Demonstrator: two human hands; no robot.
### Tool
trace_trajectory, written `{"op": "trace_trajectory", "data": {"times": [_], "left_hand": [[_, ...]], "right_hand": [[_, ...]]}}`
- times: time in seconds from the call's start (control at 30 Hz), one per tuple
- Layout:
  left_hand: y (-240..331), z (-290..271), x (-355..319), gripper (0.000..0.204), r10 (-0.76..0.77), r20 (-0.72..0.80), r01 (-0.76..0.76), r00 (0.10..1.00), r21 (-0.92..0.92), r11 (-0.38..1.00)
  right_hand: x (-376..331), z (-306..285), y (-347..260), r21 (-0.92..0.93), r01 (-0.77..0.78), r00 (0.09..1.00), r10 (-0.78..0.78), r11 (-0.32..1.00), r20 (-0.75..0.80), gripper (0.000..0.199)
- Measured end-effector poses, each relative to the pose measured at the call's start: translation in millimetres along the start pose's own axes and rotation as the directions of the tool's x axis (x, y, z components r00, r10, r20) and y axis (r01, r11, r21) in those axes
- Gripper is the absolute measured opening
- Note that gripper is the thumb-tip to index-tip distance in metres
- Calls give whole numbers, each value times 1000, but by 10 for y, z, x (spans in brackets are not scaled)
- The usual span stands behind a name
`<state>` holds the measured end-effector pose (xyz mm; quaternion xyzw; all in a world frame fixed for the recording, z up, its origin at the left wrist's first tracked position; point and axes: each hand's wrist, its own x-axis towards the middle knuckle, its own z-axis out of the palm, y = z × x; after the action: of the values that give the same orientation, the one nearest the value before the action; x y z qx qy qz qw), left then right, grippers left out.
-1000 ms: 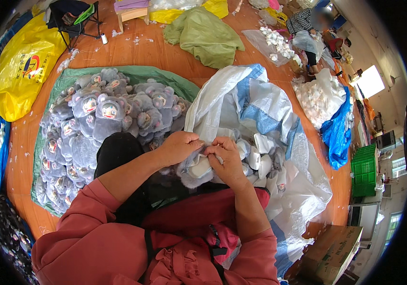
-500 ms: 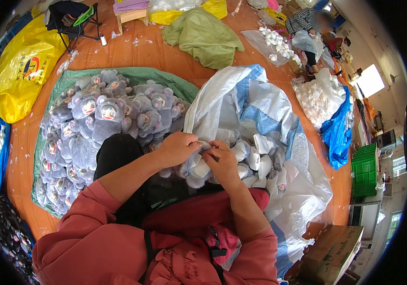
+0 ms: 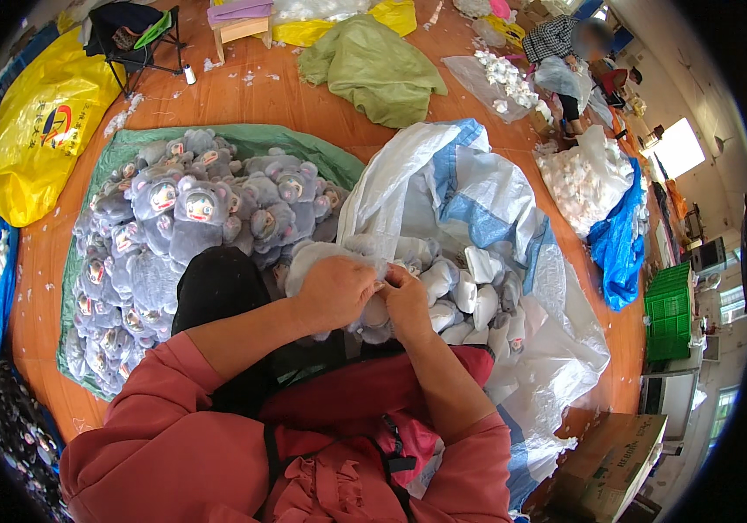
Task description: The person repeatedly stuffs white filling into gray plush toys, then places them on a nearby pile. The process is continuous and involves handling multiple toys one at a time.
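A person in a rust-pink top works a grey plush piece [image 3: 308, 259] over the lap, its soft body lying directly under and just beyond the left hand [image 3: 336, 288] and reaching toward the fingertips of the right hand [image 3: 407, 302]. The piece's long axis appears to run roughly left to right, though the fingers and wrist hide too much of it to be sure; the left hand is the nearer, covering its middle, while the right is at its right-hand end. The left hand is curled closed over the plush; the right pinches it narrowly between thumb and fingers, the two hands almost touching. Just beyond and to the right, a white-and-blue woven sack [image 3: 497, 220] gapes open, with grey-and-white plush parts [image 3: 468, 292] heaped in its mouth. To the left, a green sheet [image 3: 304, 138] carries a deep pile of grey toys [image 3: 154, 248] with printed faces. Farther right, a translucent bag [image 3: 598, 146] bulges with white pieces, a blue bag [image 3: 615, 257] slumped against it, near a green crate [image 3: 668, 312]. A cardboard box [image 3: 615, 462] sits at lower right, its contents impossible to make out. A yellow bag [image 3: 47, 109] lies at far left.
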<state>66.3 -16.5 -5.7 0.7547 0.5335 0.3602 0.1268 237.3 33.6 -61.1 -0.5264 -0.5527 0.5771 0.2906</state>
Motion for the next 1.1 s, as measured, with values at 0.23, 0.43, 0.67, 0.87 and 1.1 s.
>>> {"op": "trace_trajectory", "data": {"times": [0.23,0.43,0.67,0.87,1.1], "left_hand": [[-125,-209,114,22,-46,-63,46,997,2,999],[-232,-242,137,12,-95,-157,98,983,11,995],[32,-268,75,23,32,-187,-33,982,-2,999],[-25,-108,47,25,-20,-34,25,999,150,988],[-127,-61,81,17,-199,22,201,980,-90,976]], "right_hand": [[-86,-211,-395,443,-163,960,38,882,276,13],[-104,-352,-531,640,-325,938,152,696,311,13],[-51,-371,-487,681,-294,955,175,670,240,16],[-65,-348,-505,708,-312,949,178,633,259,19],[-58,-306,-508,626,-290,957,207,724,203,22]]}}
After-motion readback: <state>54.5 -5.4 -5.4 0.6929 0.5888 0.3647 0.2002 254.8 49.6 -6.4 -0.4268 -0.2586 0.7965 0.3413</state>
